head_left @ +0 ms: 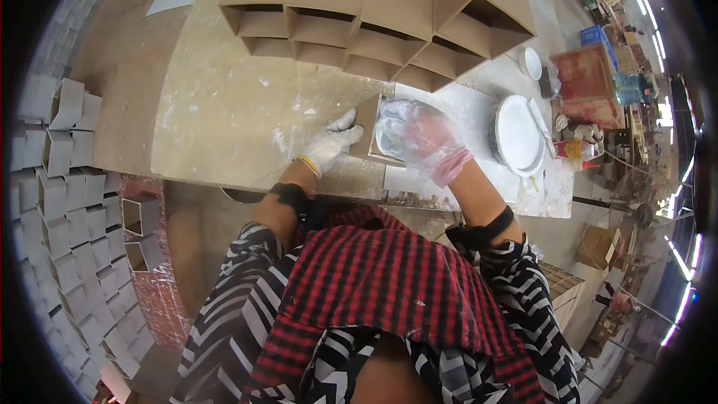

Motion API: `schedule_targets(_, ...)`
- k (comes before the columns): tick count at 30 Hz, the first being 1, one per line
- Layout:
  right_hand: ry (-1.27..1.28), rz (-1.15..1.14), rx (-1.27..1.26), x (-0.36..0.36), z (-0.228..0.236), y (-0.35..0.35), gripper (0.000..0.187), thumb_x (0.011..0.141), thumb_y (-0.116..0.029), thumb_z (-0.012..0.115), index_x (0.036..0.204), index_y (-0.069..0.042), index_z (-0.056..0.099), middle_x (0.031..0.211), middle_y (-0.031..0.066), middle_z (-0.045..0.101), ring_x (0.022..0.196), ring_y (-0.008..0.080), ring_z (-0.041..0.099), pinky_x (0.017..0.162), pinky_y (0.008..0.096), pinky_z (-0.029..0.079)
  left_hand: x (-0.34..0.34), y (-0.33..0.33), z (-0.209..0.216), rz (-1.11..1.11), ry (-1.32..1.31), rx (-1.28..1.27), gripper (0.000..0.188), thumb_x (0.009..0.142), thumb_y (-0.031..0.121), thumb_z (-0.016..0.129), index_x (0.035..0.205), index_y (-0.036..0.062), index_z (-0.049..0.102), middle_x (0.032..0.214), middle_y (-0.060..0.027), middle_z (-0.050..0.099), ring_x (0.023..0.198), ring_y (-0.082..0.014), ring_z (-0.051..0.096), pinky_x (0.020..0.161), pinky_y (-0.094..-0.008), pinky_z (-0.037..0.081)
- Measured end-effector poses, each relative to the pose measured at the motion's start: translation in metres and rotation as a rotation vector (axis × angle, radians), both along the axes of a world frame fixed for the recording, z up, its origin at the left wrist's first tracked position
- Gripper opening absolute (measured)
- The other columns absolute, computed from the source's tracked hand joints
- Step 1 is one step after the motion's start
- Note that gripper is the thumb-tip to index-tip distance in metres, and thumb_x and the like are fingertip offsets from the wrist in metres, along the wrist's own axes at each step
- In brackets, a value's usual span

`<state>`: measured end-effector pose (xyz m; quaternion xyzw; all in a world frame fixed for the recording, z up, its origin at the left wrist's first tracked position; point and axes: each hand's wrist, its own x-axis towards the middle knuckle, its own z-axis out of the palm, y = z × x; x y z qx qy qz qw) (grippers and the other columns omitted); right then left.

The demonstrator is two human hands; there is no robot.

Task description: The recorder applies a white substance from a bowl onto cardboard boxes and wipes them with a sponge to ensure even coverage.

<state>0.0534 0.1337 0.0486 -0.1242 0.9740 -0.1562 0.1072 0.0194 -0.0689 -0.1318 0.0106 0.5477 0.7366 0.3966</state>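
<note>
A small brown cardboard box (365, 121) lies on the worktable close in front of me, its open side toward the right. My left hand (330, 147), in a white glove smeared with white, grips the box from its left side. At the opening is my right hand (430, 138), in a pink glove under clear plastic. Its fingers are curled and coated in a whitish, wet-looking substance. What they hold, if anything, is hidden by plastic and blur. To the right stands a round tub of white paste (520, 136), with a flat pale stick (540, 126) at its rim.
Joined brown boxes (396, 11) stand at the table's far side. A small white bowl (530, 63) sits beyond the tub, and a bottle (574, 150) to its right. Many grey boxes (71, 217) are stacked at left. The table's near edge (299, 188) runs before me.
</note>
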Motion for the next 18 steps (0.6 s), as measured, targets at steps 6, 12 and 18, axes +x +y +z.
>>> schedule_targets(6,0.018,-0.126,-0.245,-0.003,-0.010,-0.008,0.039,0.093,-0.024,0.054,0.123,-0.002,0.066,0.113,0.0136,0.071,0.103,0.0306,0.069,0.089,0.0366,0.053,0.005,0.001,0.016,-0.002,-0.016,-0.019,0.077,0.096,0.030,0.069,0.156,-0.0006,0.031,0.155,-0.0155,0.043,0.134,-0.0224,0.047,0.107,-0.0321,0.042)
schedule_targets(12,-0.353,-0.074,-0.572,0.025,-0.011,-0.011,0.034,0.094,-0.020,0.056,0.121,-0.002,0.067,0.116,0.0163,0.071,0.104,0.0301,0.069,0.090,0.0364,0.053,0.003,0.000,0.025,-0.010,-0.101,0.081,0.078,0.095,0.029,0.070,0.157,0.0015,0.030,0.156,-0.0167,0.041,0.135,-0.0246,0.047,0.105,-0.0323,0.044)
schedule_targets(18,-0.123,0.049,-0.266,0.015,0.011,0.002,0.035,0.094,-0.027,0.058,0.118,-0.004,0.070,0.113,0.0163,0.072,0.100,0.0309,0.070,0.093,0.0391,0.053,0.005,0.001,0.029,0.005,-0.110,0.027,0.080,0.095,0.032,0.070,0.157,0.0019,0.030,0.158,-0.0169,0.039,0.137,-0.0247,0.045,0.105,-0.0343,0.044)
